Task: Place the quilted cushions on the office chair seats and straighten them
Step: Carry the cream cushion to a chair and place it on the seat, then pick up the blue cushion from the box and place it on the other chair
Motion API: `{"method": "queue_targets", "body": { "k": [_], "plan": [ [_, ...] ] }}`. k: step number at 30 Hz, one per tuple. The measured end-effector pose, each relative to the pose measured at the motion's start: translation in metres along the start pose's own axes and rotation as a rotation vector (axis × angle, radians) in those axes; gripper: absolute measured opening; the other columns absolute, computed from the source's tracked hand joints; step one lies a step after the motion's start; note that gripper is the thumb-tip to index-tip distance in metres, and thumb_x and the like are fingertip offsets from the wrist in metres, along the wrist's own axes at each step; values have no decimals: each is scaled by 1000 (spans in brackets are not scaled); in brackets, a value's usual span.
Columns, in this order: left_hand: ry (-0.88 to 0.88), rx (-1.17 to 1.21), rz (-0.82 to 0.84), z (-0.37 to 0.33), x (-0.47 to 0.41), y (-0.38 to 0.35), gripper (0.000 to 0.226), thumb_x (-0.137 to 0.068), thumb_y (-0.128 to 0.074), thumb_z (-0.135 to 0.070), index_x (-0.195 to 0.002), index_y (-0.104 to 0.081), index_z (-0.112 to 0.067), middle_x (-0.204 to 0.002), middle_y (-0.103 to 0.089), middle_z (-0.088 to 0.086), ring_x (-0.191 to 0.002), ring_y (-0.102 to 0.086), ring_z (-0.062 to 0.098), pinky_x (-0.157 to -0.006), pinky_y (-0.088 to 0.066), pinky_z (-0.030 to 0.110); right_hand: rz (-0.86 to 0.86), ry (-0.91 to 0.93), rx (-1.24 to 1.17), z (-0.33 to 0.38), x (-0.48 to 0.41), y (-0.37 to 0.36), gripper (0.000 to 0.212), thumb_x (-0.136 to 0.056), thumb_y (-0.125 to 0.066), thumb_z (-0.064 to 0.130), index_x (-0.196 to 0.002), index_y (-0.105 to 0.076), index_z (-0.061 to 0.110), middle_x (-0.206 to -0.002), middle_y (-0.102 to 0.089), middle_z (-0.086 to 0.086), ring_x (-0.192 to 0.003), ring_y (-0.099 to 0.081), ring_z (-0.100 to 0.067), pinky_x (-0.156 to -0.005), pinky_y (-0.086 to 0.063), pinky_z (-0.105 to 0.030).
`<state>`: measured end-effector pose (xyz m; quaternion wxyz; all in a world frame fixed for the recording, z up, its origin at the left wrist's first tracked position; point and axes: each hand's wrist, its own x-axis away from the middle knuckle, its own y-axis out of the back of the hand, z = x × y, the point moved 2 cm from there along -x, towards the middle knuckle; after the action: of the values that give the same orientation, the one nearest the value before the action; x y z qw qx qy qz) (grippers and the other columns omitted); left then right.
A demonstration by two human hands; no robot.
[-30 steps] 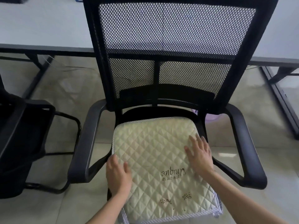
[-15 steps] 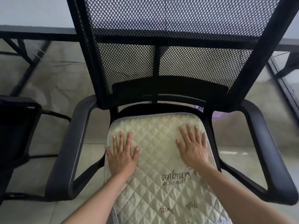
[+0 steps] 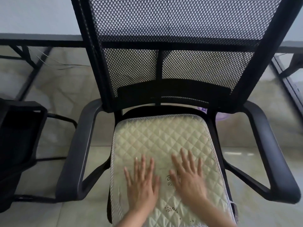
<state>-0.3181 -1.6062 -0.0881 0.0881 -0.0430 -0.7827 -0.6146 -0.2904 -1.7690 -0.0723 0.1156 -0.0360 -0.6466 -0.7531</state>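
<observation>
A pale green quilted cushion [image 3: 162, 138] with a striped border lies on the seat of a black mesh-backed office chair [image 3: 177, 46]. My left hand [image 3: 141, 184] rests flat on the cushion's near left part, fingers spread. My right hand [image 3: 188, 176] lies flat just right of it, covering most of the printed lettering. Both palms press on the fabric and hold nothing. The cushion's near edge runs out of the bottom of the view.
The chair's armrests [image 3: 77, 145] stand on either side of the seat. A second black chair [image 3: 18, 140] is at the left. A grey desk [image 3: 41, 20] runs behind, with dark legs [image 3: 285, 79] on the tiled floor. Something purple [image 3: 221, 117] shows behind the seat.
Both hands slid from the cushion's far half back toward me along its surface and came closer together. The view shifted slightly; the cushion stayed on the seat.
</observation>
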Motion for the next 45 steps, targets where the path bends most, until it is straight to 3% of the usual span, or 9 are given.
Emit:
{"method": "queue_targets", "body": {
  "k": [9, 16, 19, 25, 30, 33, 37, 40, 45],
  "plan": [
    [-71, -156, 58, 20, 27, -21, 61, -90, -20, -63, -145, -26, -37, -156, -20, -9, -145, -12, 21, -109, -13, 63, 49, 43, 118, -30, 28, -27, 63, -91, -28, 61, -147, -23, 33, -155, -26, 2, -144, -12, -18, -112, -14, -49],
    [83, -147, 17, 60, 29, -8, 64, -89, -20, -64, -147, -17, -37, -159, 1, -10, -146, 4, 13, -118, 7, 45, 90, -170, 89, -91, 42, -8, 60, -93, -15, 57, -149, -10, 34, -157, -14, 5, -146, 6, -16, -117, 11, -36],
    [152, -135, 75, 65, 31, 1, 64, -90, -17, -62, -147, -21, -33, -158, -21, -4, -146, 14, 12, -117, 5, 43, 121, -209, 94, -99, 46, 4, 61, -92, -6, 58, -148, -11, 34, -157, -10, 7, -146, -3, -23, -113, 23, -27],
    [198, -67, 114, 60, 37, 37, 68, -91, -8, -58, -143, -29, -20, -144, -42, 11, -138, -32, 28, -115, -6, 41, 13, -263, -20, -85, 49, 40, 69, -93, -8, 55, -145, -31, 16, -153, -31, -7, -144, -19, -22, -116, 7, -29],
    [190, 11, 153, 39, 41, 92, 68, -92, -22, -51, -150, -6, -19, -159, -15, 6, -147, -14, 23, -118, -16, 38, 161, -365, -287, -51, 54, 97, 50, -96, -23, 46, -136, -39, 19, -130, -58, -8, -113, -57, -22, -96, -42, -34],
    [192, 103, 103, 27, 39, 135, 55, -92, -35, -47, -140, -36, -20, -144, -46, -1, -133, -40, 17, -105, -37, 31, 226, -395, -413, -35, 54, 132, 47, -97, -28, 44, -128, -47, 14, -112, -67, -11, -83, -64, -21, -67, -48, -28],
    [254, 245, 21, 18, 41, 201, 39, -89, -41, -49, -113, -60, -25, -110, -68, -6, -97, -62, 15, -75, -50, 30, 266, -362, -514, -18, 58, 182, 50, -96, -30, 46, -120, -57, 11, -111, -69, -12, -100, -65, -24, -81, -49, -29],
    [299, 335, -8, 15, 49, 250, 32, -89, -44, -50, -103, -61, -26, -98, -69, -5, -73, -61, 11, -57, -47, 27, 279, -314, -545, -1, 62, 221, 50, -97, -31, 44, -114, -61, 8, -102, -70, -11, -93, -63, -22, -73, -42, -26],
    [331, 476, -11, 21, 72, 317, 28, -90, -43, -50, -95, -60, -27, -94, -65, -10, -72, -56, 7, -53, -42, 22, 246, -297, -694, 40, 70, 285, 49, -98, -30, 41, -112, -63, 7, -91, -68, -8, -85, -62, -18, -76, -43, -28]
  ]
}}
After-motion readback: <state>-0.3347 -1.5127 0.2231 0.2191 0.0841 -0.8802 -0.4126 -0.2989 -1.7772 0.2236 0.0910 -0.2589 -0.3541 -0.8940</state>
